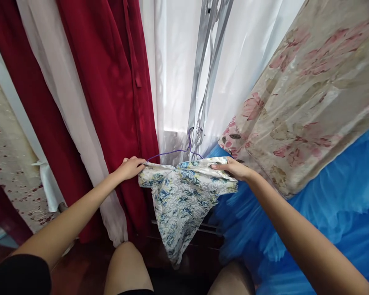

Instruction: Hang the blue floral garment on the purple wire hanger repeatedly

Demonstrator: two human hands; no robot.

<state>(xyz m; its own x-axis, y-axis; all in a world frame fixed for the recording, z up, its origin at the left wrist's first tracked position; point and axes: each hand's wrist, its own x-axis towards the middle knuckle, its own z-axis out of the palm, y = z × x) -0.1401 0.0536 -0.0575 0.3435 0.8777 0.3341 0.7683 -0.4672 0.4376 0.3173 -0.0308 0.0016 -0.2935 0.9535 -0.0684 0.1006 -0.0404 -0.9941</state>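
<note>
A short-sleeved garment, white with a blue and yellow pattern, hangs from a thin purple hanger between my hands. My left hand pinches its left shoulder where the hanger's end lies. On the other side, my right hand grips the right shoulder, thumb on top of the cloth and the other fingers mostly hidden behind it. The hanger's hook stands up near a metal upright. Below the sleeves the garment narrows and droops toward the floor between my knees.
Dark red cloth and pale cloth hang on the left. White curtains and a metal frame stand ahead. Floral fabric and blue tulle fill the right side, close to my right forearm.
</note>
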